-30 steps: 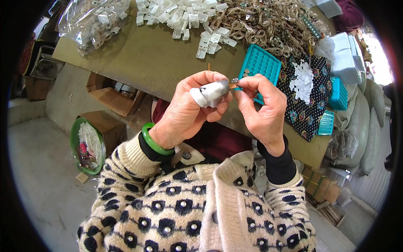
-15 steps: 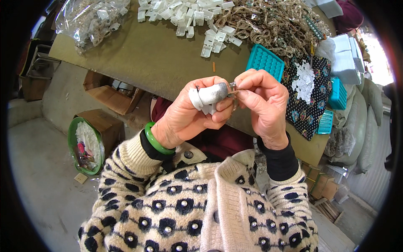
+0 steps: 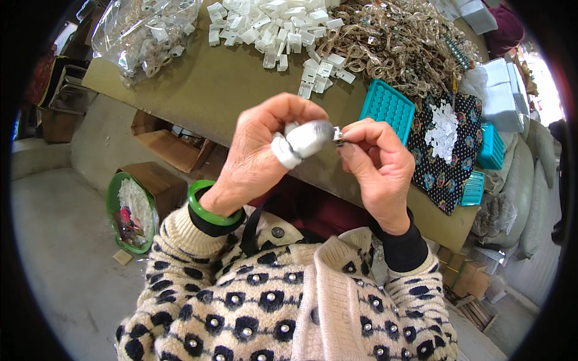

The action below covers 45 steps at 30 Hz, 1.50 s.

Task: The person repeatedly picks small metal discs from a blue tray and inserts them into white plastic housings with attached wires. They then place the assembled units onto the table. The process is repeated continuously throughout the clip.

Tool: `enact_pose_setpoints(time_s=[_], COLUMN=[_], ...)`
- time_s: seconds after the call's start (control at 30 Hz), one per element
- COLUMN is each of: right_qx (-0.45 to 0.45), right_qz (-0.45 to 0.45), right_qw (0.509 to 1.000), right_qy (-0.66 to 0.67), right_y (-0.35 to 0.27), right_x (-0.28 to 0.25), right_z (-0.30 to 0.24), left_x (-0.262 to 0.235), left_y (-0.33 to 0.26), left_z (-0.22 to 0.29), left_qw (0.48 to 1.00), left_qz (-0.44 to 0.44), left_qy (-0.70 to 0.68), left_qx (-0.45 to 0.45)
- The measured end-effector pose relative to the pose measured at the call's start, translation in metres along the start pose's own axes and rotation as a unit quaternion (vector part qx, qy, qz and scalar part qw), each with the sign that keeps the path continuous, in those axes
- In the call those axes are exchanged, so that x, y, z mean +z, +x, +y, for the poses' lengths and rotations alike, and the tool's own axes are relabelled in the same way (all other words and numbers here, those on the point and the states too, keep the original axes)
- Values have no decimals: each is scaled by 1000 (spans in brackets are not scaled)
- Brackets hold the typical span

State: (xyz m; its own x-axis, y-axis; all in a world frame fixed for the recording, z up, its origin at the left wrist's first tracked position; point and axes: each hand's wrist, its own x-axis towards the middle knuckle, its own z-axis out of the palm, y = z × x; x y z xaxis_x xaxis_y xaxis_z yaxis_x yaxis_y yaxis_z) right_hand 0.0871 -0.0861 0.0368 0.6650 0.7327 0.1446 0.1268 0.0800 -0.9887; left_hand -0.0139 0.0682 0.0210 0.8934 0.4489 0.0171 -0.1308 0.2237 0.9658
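Note:
My left hand [image 3: 250, 153], a green bangle [image 3: 208, 207] on its wrist, is raised over the table's near edge. White and silvery-grey wrapping [image 3: 308, 138] covers its thumb. The index finger arches above the thumb, and the other fingers are curled out of sight. Something whitish shows behind the wrapped thumb, too hidden to name. Just right of the thumb tip, my right hand [image 3: 382, 168] pinches a small silvery metal piece [image 3: 338, 135] between thumb and forefinger. Its remaining fingers are bent into the palm.
White plastic pieces [image 3: 283, 27] and tangled beige loops [image 3: 391, 42] lie heaped at the back. Nearby are a clear bag [image 3: 141, 36], a teal tray [image 3: 388, 108] and a patterned cloth [image 3: 439, 180] with white bits. A green basin [image 3: 114, 207] stands on the floor at left.
My left fingers have loosened from below the wrapped thumb, and its index finger now arches higher. The right hand's pinch stays close to the thumb tip. The whole view has shifted slightly.

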Motion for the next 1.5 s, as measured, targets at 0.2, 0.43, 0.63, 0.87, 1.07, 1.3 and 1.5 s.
enact_pose_setpoints(time_s=[0.2, 0.43, 0.63, 0.87, 1.07, 1.3, 1.5], right_qx=[139, 157, 94, 50, 47, 65, 101], right_qz=[19, 22, 37, 68, 64, 75, 60], right_qw=[968, 957, 976, 987, 986, 979, 975], right_qy=[207, 242, 193, 140, 149, 180, 187], right_y=[-5, -8, -2, 0, -1, -7, -10], right_x=[-11, -18, -11, -8, -11, -13, -10], right_z=[5, 11, 11, 3, 3, 1, -10], left_x=[-12, -6, 5, 30, 18, 16, 15], left_y=[48, 45, 37, 9, 1, -4, -7], left_z=[-21, -41, -28, -19, -19, -24, -29], left_qw=[794, 808, 944, 999, 974, 934, 946], left_qz=[102, 91, 64, -26, -79, -48, -57], left_qy=[569, 557, 286, 37, -189, -334, -310], left_qx=[185, 168, 150, 21, -99, -120, -73])
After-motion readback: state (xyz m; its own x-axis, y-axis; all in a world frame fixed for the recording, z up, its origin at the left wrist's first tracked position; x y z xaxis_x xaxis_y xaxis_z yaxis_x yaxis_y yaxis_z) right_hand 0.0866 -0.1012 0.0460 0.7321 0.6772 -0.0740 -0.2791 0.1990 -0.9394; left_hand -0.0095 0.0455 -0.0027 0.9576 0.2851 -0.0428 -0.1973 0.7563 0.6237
